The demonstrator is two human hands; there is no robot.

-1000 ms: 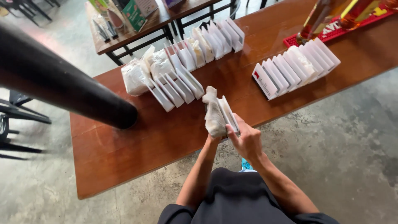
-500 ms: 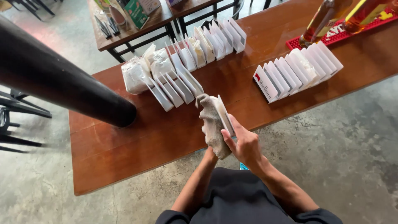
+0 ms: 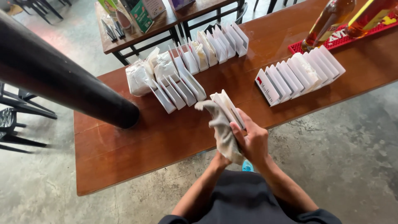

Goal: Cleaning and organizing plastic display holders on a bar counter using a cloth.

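Observation:
My right hand [image 3: 253, 142] grips a white flat stand [image 3: 227, 107] by its lower end, above the near edge of the brown wooden table [image 3: 137, 145]. A grey cloth [image 3: 219, 126] lies draped along the stand's left face. My left hand [image 3: 219, 159] is under the cloth, holding it; only the wrist and forearm show. Both hands are close together, just in front of my body.
On the table are a curved row of white stands [image 3: 199, 66], another row [image 3: 298, 76] to the right, and wrapped white packs [image 3: 139, 76]. Two bottles [image 3: 329, 20] rest on a red mat. A thick black pole [image 3: 62, 79] crosses the left. Another table [image 3: 137, 31] and black chairs [image 3: 16, 108] stand beyond.
The cloth went from bunched at the stand's top to spread down along its side. The stand tilted further over, and both hands drew slightly nearer my body.

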